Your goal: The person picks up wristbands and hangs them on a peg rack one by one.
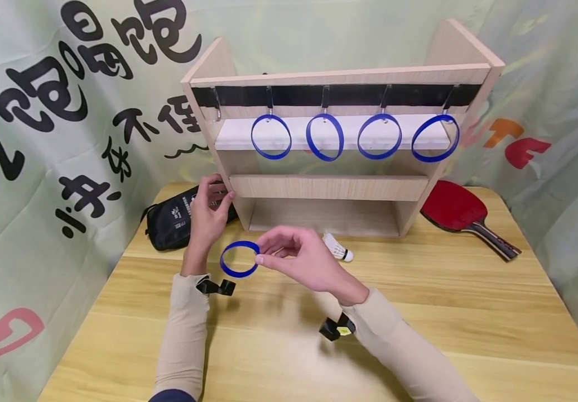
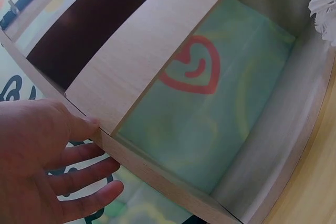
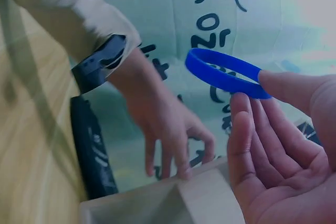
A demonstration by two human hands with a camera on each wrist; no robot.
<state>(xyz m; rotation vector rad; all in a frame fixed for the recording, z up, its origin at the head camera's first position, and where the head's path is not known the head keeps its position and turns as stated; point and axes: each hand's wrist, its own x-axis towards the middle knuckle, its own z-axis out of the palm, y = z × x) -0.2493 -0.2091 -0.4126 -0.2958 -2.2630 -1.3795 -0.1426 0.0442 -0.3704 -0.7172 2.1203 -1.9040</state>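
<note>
My right hand pinches a blue silicone wristband between thumb and fingers, above the table in front of the shelf. In the right wrist view the wristband is tilted, its far side free of the fingers. My left hand is at the left side panel of the wooden shelf. In the left wrist view that hand's thumb touches the panel's front edge, with the other fingers loosely extended. Several blue wristbands hang from metal hooks on the shelf's black strip. The leftmost hook carries no band.
A black pouch lies by the shelf's left side, partly behind my left hand. A shuttlecock lies before the shelf's base. To the right is a red table tennis bat. Printed cloth hangs behind the wooden table.
</note>
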